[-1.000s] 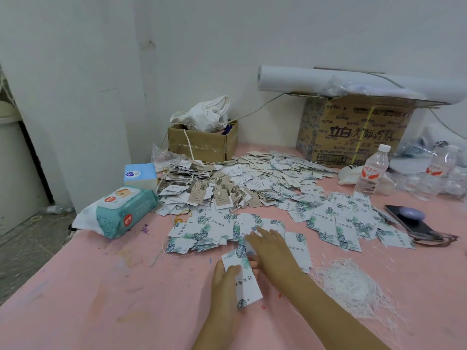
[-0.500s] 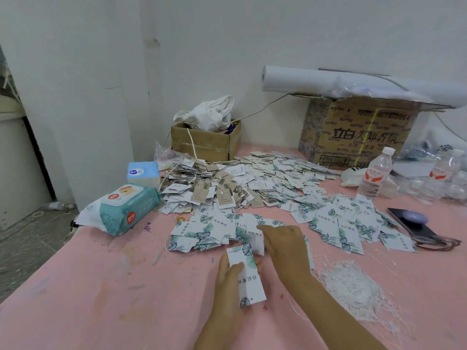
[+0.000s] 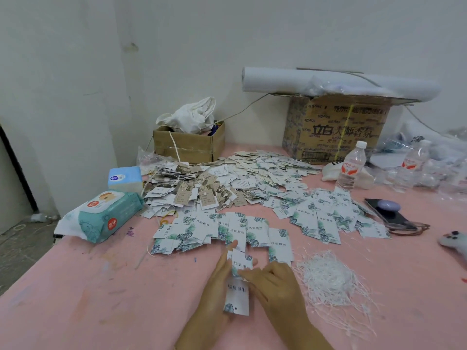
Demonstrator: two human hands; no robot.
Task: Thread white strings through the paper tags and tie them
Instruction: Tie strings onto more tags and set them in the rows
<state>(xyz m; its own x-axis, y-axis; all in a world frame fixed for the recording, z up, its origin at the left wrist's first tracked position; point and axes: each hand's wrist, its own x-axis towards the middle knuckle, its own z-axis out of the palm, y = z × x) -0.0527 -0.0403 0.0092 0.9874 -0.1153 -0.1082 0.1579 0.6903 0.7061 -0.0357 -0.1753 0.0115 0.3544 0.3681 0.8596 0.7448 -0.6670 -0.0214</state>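
My left hand point(image 3: 214, 296) holds a small stack of white paper tags with teal leaf prints point(image 3: 237, 298) just above the pink table. My right hand point(image 3: 275, 286) pinches another such tag point(image 3: 242, 261) at the top of that stack. A row of the same leaf tags point(image 3: 222, 231) lies spread just beyond my hands. A tangle of white strings point(image 3: 328, 279) sits on the table right of my right hand. Farther back lies a big heap of mixed tags point(image 3: 227, 180), some with strings tied on.
A wet-wipes pack point(image 3: 106, 218) and tissue box point(image 3: 125, 176) lie at the left. Two cardboard boxes point(image 3: 189, 145) point(image 3: 336, 127) stand at the back wall. Water bottle point(image 3: 351, 165), phone point(image 3: 389, 210) and plastic clutter sit at the right. The table's left edge drops to the floor.
My right hand drew back from the spread tags toward me with one tag and brought it onto the stack in my left hand. The camera view shifted slightly.
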